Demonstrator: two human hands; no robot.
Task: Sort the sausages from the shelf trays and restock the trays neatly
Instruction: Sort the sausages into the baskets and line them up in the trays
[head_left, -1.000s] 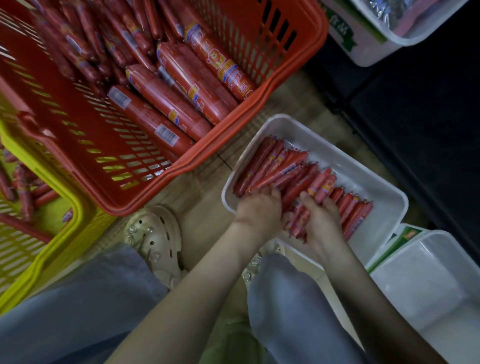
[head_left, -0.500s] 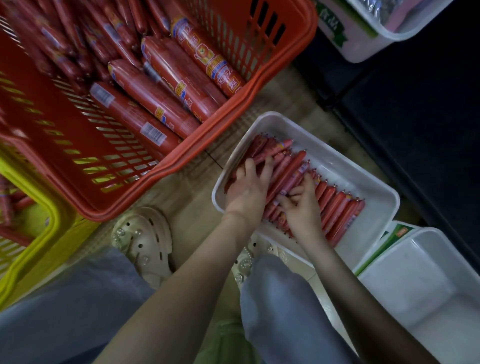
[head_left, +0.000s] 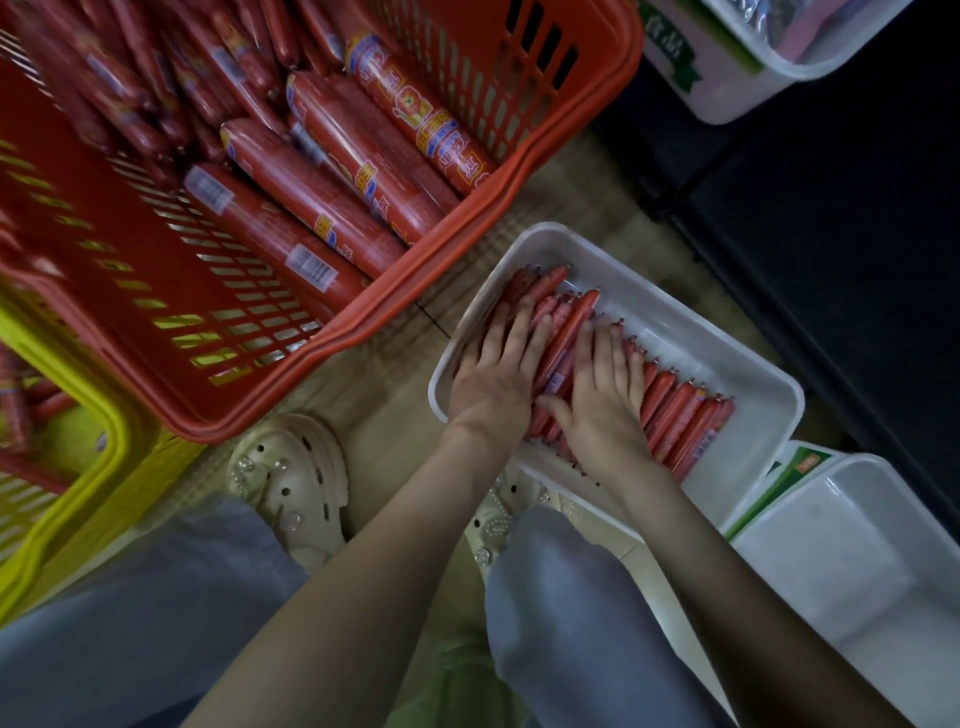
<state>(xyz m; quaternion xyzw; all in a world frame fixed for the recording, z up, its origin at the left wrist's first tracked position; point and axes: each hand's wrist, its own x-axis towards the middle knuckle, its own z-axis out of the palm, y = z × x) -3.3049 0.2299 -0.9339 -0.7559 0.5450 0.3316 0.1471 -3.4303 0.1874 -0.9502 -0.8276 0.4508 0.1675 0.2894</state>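
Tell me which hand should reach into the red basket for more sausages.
Left, probably. The left hand lies flat on the sausages at the tray end nearest the red basket; the right hand sits farther away and would cross over it.

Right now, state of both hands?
Left hand: open, fingers straight, pressing flat on the thin sausages in the white tray.
Right hand: open, flat on the same sausages.
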